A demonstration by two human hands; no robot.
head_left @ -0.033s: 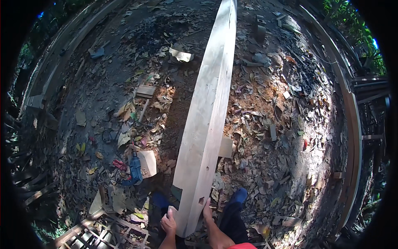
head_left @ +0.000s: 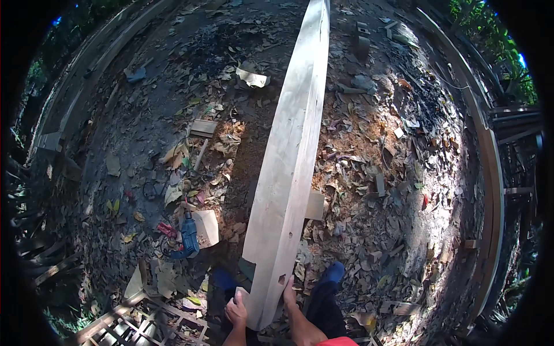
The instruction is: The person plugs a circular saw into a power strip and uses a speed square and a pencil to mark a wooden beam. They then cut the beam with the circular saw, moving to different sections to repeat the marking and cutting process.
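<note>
A long pale wooden beam (head_left: 277, 184) stretches from close in front of me to the far edge of the view. Its near end is cut back in a step on the left, and its right face has a small hole and a larger rough one. My left hand (head_left: 236, 310) is closed on the stepped near end, thumb up. Against the right face, just below the larger hole, my right hand (head_left: 290, 295) grips the beam; its fingers are partly hidden. Under the beam, a wood block (head_left: 314, 206) sticks out to the right.
A blue power drill (head_left: 188, 233) lies left of the beam beside a pale board piece (head_left: 206, 227). A wooden lattice (head_left: 147, 326) is at lower left. Leaves and sawdust cover the ground around my blue shoes (head_left: 333, 271). Long planks (head_left: 493, 202) run along the right.
The near part of the beam has shifted very slightly to the right, with both hands still on it.
</note>
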